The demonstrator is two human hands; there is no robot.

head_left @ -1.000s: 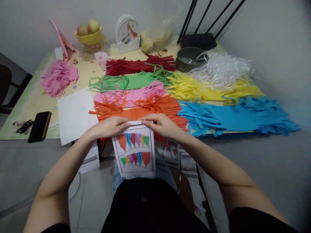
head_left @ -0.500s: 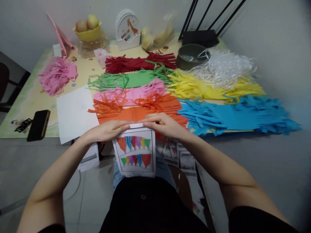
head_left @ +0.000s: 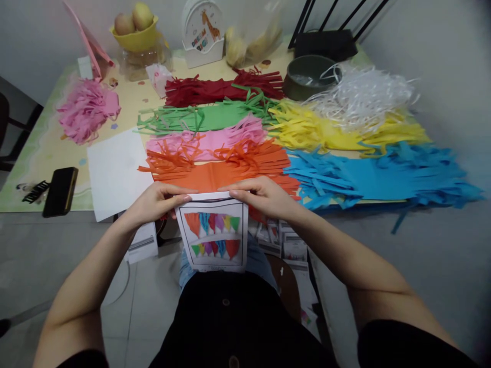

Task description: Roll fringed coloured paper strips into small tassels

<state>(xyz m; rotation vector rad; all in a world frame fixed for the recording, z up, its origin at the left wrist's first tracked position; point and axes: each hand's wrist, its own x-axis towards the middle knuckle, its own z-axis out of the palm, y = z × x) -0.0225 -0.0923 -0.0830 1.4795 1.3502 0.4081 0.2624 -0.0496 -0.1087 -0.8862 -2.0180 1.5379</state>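
Head view: the left hand (head_left: 153, 202) has slid outward along the top edge of the pack (head_left: 213, 235), apparently baring more of that edge between the thumbs. It and the right hand (head_left: 264, 198) both pinch the pack, just off the near edge of the counter (head_left: 46, 148), by the orange fringe (head_left: 210, 174).

Below the frame's centre, the bare left hand (head_left: 159, 201) and bare right hand (head_left: 264, 197) grip the top edge of a white rectangular paper card (head_left: 213, 232) picturing coloured tassels; orange fringed sheets (head_left: 205, 175) lie above, sky-blue fringed sheets (head_left: 372, 178) at right.
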